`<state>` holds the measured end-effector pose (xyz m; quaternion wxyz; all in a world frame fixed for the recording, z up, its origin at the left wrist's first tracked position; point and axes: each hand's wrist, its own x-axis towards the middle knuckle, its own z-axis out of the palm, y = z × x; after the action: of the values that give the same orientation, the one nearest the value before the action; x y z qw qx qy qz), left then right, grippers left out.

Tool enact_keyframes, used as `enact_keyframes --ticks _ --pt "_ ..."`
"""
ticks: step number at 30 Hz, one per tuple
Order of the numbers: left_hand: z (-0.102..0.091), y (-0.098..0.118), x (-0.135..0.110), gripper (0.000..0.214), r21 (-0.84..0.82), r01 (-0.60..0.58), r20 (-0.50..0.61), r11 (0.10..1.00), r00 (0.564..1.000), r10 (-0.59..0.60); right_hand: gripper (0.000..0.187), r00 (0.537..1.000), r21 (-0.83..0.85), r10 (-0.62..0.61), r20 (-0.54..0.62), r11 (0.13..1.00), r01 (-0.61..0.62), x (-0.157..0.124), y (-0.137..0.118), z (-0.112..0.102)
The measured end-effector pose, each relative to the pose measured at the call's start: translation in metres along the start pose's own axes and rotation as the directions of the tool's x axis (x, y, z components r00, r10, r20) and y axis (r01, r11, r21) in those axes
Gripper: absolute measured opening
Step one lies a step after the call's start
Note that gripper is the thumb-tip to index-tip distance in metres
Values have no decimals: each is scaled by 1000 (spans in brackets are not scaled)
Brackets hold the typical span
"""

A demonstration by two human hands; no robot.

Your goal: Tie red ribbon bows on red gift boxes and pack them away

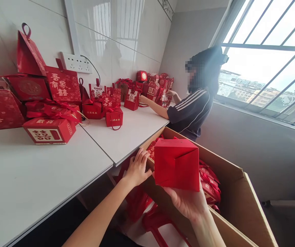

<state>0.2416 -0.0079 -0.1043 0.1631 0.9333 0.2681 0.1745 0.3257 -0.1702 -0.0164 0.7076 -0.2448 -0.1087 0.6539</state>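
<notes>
I'm watching the right hand [190, 204] hold up a plain red box [177, 168] over the cardboard carton [252, 202], one folded face turned toward my camera. The left hand [137, 168] is at the carton's near left corner, fingers loosely curved and holding nothing I can see. Inside the carton I make out more red packages [209, 185] with ribbons. Left of the carton runs a white table [47, 175] bearing printed red gift boxes [48, 132], some stacked. Beyond the carton, a co-worker [188, 109] in a dark striped sleeve reaches toward the boxes; a barred window [266, 51] sits above the carton's right side.
</notes>
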Motion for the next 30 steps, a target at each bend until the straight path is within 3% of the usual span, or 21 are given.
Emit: enact_keyframes --ticks 8,16,22,30 --pt "-3 -4 0 58 6 -27 7 1000 1000 27 46 999 41 -34 -37 999 36 -4 -6 4" --pt "1 -8 1 51 15 -72 -54 997 996 73 56 987 -12 -119 -110 993 118 -12 -15 -9" --pt "5 -10 4 51 6 -57 -87 998 995 57 58 971 118 -56 -233 989 85 -15 -17 -15" --pt "6 -12 4 49 5 -80 -121 997 989 80 50 976 145 -45 -215 986 78 -17 -20 -25"
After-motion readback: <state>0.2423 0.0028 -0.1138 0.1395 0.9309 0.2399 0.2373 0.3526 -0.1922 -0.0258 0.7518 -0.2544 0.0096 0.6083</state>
